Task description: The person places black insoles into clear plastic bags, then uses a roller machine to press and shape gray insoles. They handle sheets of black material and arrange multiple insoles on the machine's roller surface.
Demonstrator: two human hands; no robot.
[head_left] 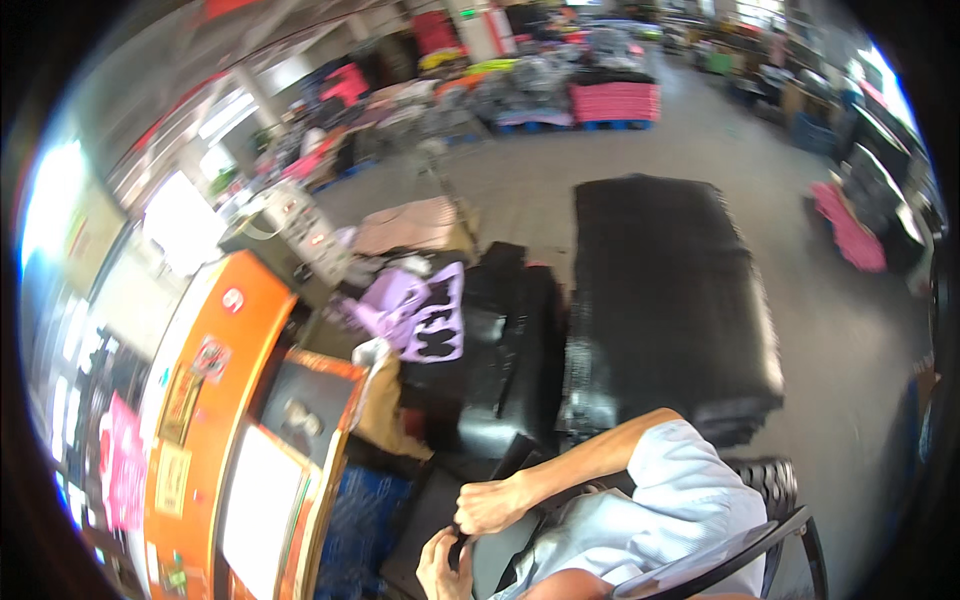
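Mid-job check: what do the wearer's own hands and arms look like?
The right hand and left hand are bare, ungloved. The right arm has a short, pale blue sleeve, forearm uncovered; I can't make out the left one.

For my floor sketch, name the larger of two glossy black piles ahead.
The wide, block-shaped glossy black pile on the right, visibly broader than the uneven glossy black pile beside the purple, black-printed item.

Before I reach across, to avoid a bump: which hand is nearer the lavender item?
Right. The right hand is below the lavender item in the picture, not touching it; the left hand is lower, farther away.
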